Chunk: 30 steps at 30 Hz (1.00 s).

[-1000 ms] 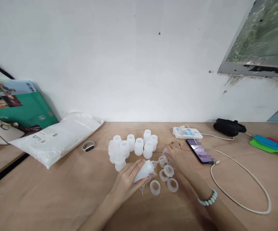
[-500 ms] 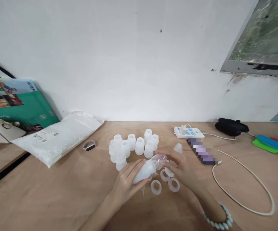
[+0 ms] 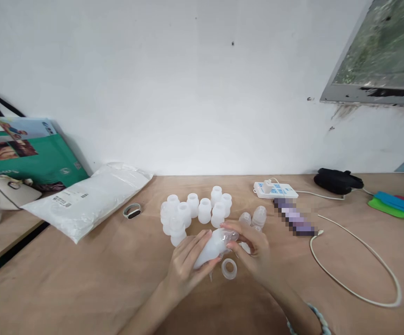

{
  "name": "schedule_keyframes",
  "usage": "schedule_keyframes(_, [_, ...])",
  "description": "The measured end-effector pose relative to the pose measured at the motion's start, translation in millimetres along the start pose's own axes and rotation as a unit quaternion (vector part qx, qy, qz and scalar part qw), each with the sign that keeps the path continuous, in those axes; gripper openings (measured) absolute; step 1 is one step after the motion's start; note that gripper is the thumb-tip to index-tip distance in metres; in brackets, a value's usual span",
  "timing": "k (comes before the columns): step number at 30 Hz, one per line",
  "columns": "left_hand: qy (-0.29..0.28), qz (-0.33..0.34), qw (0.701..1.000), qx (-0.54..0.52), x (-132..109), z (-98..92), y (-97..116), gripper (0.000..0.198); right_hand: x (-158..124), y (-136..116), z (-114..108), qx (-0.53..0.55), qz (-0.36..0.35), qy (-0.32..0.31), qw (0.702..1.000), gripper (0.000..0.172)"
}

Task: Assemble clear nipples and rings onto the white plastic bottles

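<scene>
My left hand [image 3: 188, 263] is wrapped round a white translucent silicone bulb [image 3: 212, 246] held just above the wooden table [image 3: 83, 279]. My right hand [image 3: 252, 251] meets it from the right, fingers pinched on a small clear cap [image 3: 230, 236] at the bulb's tip. A clear plastic ring [image 3: 229, 268] lies on the table right below the hands. A cluster of several white bottle-shaped pieces [image 3: 195, 211] stands just behind. Two small clear caps [image 3: 254, 217] stand behind my right hand.
A white plastic bag [image 3: 86, 200] and a wristband [image 3: 132, 211] lie at the left, with a green bag [image 3: 27, 156] behind. On the right are a power strip [image 3: 275, 190], a phone [image 3: 294, 217], a looping white cable [image 3: 359, 274], a black object [image 3: 336, 180] and coloured spatulas [image 3: 393, 204].
My right hand came back from the far side with a clear cap and closed in on the bulb's tip. It now covers most of the rings. The left hand has barely moved.
</scene>
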<state>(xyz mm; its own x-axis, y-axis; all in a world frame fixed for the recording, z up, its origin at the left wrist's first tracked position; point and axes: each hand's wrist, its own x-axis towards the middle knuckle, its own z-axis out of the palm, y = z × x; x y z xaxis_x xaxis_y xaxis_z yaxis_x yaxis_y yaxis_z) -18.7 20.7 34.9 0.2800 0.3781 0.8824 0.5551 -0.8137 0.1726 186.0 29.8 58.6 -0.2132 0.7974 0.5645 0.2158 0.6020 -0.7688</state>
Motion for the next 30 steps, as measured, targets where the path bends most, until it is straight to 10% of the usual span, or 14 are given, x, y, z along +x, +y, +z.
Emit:
schedule_keyframes(12, [-0.030, -0.035, 0.999, 0.007, -5, 8.6, -13, 0.057, 34, 0, -10, -0.046, -0.028, -0.059, 0.997, 0.022])
schedule_keyframes(16, [0.044, -0.008, 0.997, 0.061, 0, -3.4, -14, 0.049, 58, -6, -16, -0.107, -0.050, -0.073, 0.990, 0.024])
schedule_keyframes(30, [0.089, -0.023, 0.992, 0.089, 0, -17.6, -16, 0.023, 100, 21, 56, -0.342, -0.118, -0.182, 0.914, 0.026])
